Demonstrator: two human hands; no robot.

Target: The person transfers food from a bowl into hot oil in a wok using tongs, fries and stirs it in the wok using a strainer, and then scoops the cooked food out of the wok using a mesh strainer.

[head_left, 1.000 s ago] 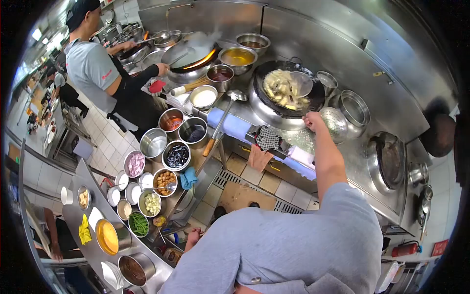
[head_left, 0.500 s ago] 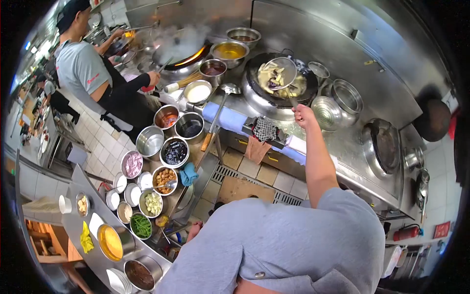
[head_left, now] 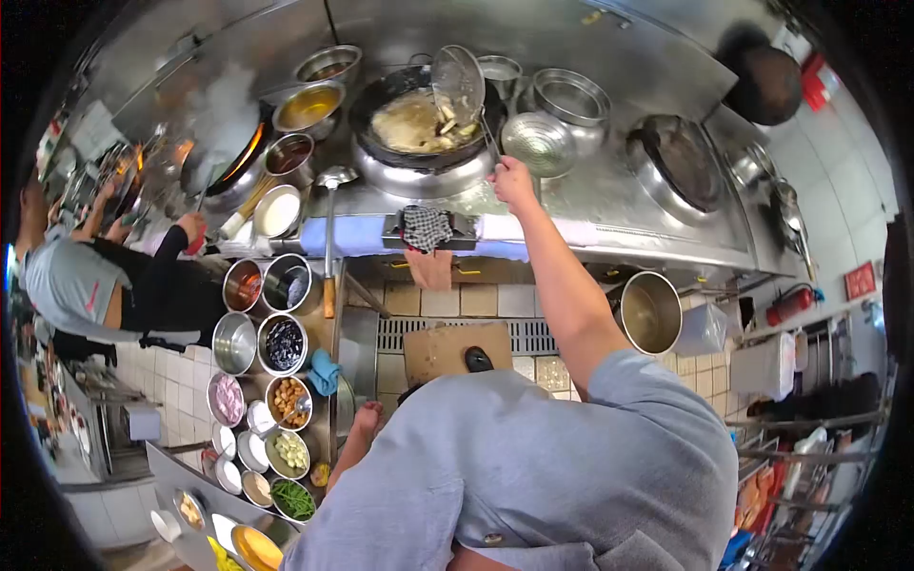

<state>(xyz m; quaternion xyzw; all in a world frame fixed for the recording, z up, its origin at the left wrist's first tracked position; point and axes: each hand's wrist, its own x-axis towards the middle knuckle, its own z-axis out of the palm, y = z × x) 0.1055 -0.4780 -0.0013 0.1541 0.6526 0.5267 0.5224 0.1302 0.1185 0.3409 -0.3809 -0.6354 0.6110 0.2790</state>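
My right hand (head_left: pixel 514 183) is closed round the handle of a mesh strainer (head_left: pixel 458 74). The strainer is tipped up on edge over the right side of the wok (head_left: pixel 367 114). Pale slices (head_left: pixel 455 119) cling to its lower rim and lie in the bubbling, light brown liquid (head_left: pixel 409 122) underneath. My left hand (head_left: pixel 368 417) hangs low by my side, near the blue cloth (head_left: pixel 325 372) on the ingredient counter. Its fingers are too small and partly hidden to read.
A perforated ladle (head_left: pixel 539 145) rests right of the wok; bowls of oil (head_left: pixel 309 108) and sauce (head_left: pixel 289 158) stand left. Several ingredient pots, including green beans (head_left: pixel 292 499), crowd the side counter. A co-worker (head_left: pixel 76 281) tends a steaming wok at left. A large pot (head_left: pixel 651 314) stands lower right.
The strainer has gone from lying nearly flat, full of slices, to tipped on edge with most slices out of it. My view has turned to the right.
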